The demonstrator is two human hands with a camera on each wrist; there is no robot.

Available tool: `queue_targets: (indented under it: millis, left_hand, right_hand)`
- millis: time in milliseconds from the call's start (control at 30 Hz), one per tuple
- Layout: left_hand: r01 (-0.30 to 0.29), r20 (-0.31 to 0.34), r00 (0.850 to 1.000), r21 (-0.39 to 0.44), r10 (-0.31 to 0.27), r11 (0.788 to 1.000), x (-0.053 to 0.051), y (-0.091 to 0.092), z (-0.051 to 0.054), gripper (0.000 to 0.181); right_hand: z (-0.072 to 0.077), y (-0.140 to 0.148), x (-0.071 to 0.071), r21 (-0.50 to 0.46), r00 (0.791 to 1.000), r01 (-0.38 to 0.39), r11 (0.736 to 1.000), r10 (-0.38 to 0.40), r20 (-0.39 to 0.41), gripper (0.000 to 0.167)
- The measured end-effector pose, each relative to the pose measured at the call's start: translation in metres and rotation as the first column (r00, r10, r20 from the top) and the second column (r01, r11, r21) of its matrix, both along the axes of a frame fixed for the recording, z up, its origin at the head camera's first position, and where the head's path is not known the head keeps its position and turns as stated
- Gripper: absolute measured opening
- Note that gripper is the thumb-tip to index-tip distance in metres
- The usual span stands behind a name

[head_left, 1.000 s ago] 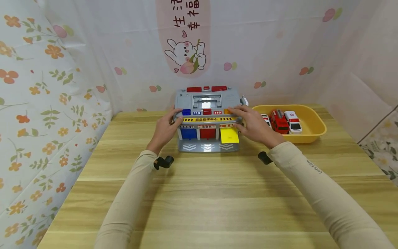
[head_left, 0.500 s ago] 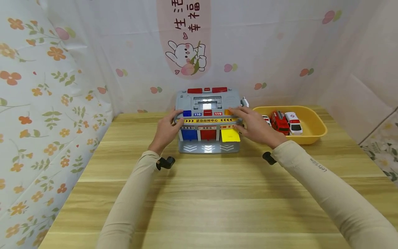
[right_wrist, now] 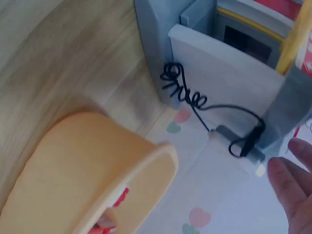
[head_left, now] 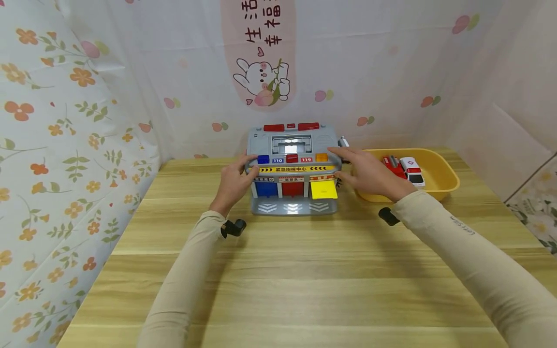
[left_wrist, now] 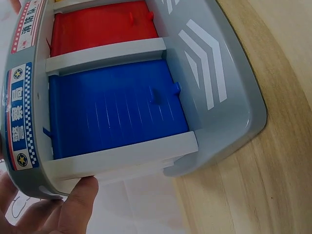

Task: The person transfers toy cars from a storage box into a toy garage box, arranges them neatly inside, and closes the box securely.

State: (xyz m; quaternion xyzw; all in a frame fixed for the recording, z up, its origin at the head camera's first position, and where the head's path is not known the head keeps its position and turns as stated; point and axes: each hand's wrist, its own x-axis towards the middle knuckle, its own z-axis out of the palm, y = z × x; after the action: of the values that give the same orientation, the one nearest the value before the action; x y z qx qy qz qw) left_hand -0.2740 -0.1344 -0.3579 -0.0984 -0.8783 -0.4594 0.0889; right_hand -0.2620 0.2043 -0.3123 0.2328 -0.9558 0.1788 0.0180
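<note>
A grey toy emergency station point(head_left: 261, 141) stands on the wooden table near the back cloth. Its blue door point(left_wrist: 117, 107) and red door point(left_wrist: 102, 29) hang down, while the yellow door point(head_left: 324, 190) sticks out forward. My left hand point(head_left: 232, 184) grips the station's left end, with the thumb point(left_wrist: 80, 202) against the side. At the other end, my right hand point(head_left: 370, 171) is held beside the roof corner, fingers spread and holding nothing. In the right wrist view its fingertips point(right_wrist: 279, 170) look apart from the station. A coiled black cord point(right_wrist: 195, 100) hangs along that side.
A yellow plastic basin point(head_left: 441, 169) sits right of the station, behind my right forearm. It holds a red toy fire truck point(head_left: 393, 166) and a white toy ambulance point(head_left: 411, 170). Patterned cloth point(head_left: 183, 96) hangs behind the table.
My right hand has let go of the station's right corner and shifted slightly right, uncovering the orange roof light. The left hand keeps its grip. The view has tilted a little.
</note>
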Motion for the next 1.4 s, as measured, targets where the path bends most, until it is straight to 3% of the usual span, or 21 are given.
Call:
queue_targets:
  millis: [300, 467, 767, 1033, 1267, 1400]
  left_hand:
    - [-0.014, 0.0, 1.0, 0.0, 0.014, 1.0, -0.001, 0.002, -0.002, 0.043]
    - [-0.023, -0.009, 1.0, -0.004, 0.023, 1.0, -0.001, 0.003, -0.003, 0.044]
    - [-0.025, -0.028, 0.999, -0.011, 0.025, 1.0, -0.001, 0.002, -0.004, 0.044]
    - [-0.025, -0.048, 0.999, -0.001, 0.025, 1.0, -0.001, 0.003, -0.005, 0.042]
    - [-0.032, -0.041, 0.999, 0.007, 0.032, 0.999, 0.001, 0.004, -0.006, 0.041]
    - [-0.038, -0.052, 0.998, 0.005, 0.038, 0.999, 0.0, 0.004, -0.005, 0.041]
  right_hand:
    - [0.007, 0.03, -0.003, -0.008, 0.995, 0.064, 0.998, -0.064, -0.07, 0.064]
    - [0.002, 0.06, -0.011, -0.021, 0.988, 0.124, 0.992, -0.125, -0.093, 0.062]
    - [-0.011, 0.119, -0.025, -0.052, 0.969, 0.245, 0.968, -0.246, -0.008, 0.063]
    - [-0.027, 0.145, -0.027, -0.019, 0.935, 0.346, 0.938, -0.344, 0.083, 0.063]
    - [-0.043, 0.16, -0.026, 0.016, 0.935, 0.353, 0.936, -0.353, 0.032, 0.054]
    - [-0.049, 0.163, -0.029, 0.015, 0.934, 0.355, 0.935, -0.355, 0.049, 0.049]
